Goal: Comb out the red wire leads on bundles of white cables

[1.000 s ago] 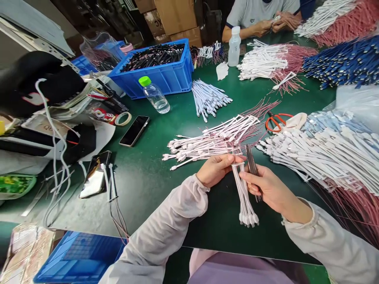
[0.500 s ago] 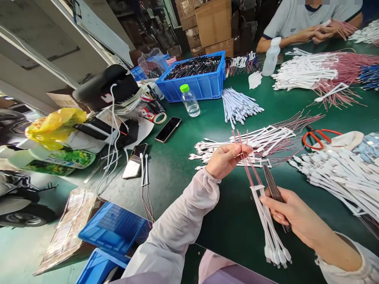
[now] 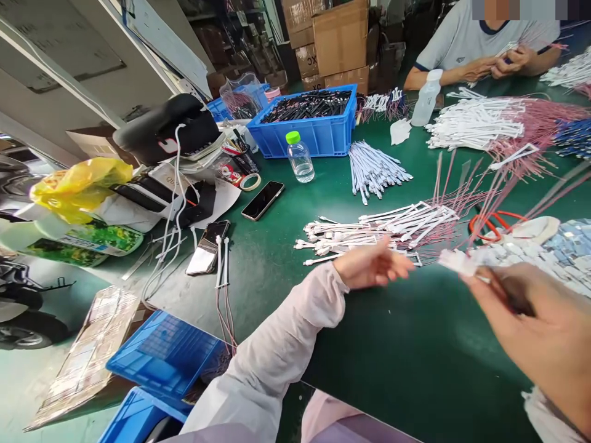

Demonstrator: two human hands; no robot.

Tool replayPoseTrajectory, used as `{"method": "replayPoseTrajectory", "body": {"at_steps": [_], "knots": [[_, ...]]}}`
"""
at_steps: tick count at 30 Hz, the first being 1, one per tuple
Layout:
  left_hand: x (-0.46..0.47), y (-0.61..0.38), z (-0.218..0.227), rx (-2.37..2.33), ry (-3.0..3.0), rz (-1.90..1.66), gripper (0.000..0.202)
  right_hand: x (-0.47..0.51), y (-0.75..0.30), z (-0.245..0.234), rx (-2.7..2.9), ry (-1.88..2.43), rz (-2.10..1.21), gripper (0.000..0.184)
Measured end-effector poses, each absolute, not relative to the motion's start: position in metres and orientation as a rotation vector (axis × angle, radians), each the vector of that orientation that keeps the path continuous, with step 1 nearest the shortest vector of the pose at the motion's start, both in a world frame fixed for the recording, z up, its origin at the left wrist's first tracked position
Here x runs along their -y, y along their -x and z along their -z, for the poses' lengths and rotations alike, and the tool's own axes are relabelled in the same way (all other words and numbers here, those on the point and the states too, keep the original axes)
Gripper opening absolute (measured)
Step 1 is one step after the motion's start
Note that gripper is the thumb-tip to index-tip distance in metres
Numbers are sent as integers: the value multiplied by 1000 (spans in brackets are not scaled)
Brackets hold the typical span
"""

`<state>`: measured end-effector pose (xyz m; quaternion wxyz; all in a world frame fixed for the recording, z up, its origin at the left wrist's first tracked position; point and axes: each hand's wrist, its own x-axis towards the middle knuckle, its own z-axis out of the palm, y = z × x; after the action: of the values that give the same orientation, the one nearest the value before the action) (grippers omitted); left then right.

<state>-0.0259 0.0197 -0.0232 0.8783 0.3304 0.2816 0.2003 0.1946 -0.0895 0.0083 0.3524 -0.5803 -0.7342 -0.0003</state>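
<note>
My left hand (image 3: 373,266) hovers over the green table (image 3: 392,363) with its fingers loosely apart and nothing in it, just in front of a pile of white-and-pink cables (image 3: 383,229). My right hand (image 3: 540,326) is raised at the right, blurred by motion, and grips a bundle of white-ended pink cables (image 3: 466,209) together with a dark tool. The bundle's pink wires fan up and away from me.
A large heap of white cables (image 3: 545,258) and red scissors (image 3: 496,223) lie at the right. Further back are a small cable bunch (image 3: 373,167), a water bottle (image 3: 299,157), a blue crate (image 3: 309,120), two phones (image 3: 263,200) and another person (image 3: 484,43) at work.
My left hand let go of the bundle's pink ends and opened. My right hand swung the bundle up and to the right, flipping it so the wires point away.
</note>
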Motion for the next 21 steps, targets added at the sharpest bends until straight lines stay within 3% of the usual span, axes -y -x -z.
{"method": "replayPoseTrajectory", "body": {"at_steps": [2,6,11,14,17,21], "knots": [[-4,7,34,-471,-661,-122,64,89,-185,-7,2079,1261,158,24],[16,-9,35,-473,-606,-172,40,91,-176,5,2269,993,-13,44],[13,-2,18,-648,-767,-573,40,94,-180,10,1955,1353,-247,31],[11,-3,17,-796,-959,-762,41,92,-173,10,1683,1605,-600,24],[14,-6,23,-827,-1067,-790,41,90,-161,12,1625,1669,-1047,32],[18,-9,28,-799,-1020,-795,38,92,-153,15,1543,1696,-1156,37]]}}
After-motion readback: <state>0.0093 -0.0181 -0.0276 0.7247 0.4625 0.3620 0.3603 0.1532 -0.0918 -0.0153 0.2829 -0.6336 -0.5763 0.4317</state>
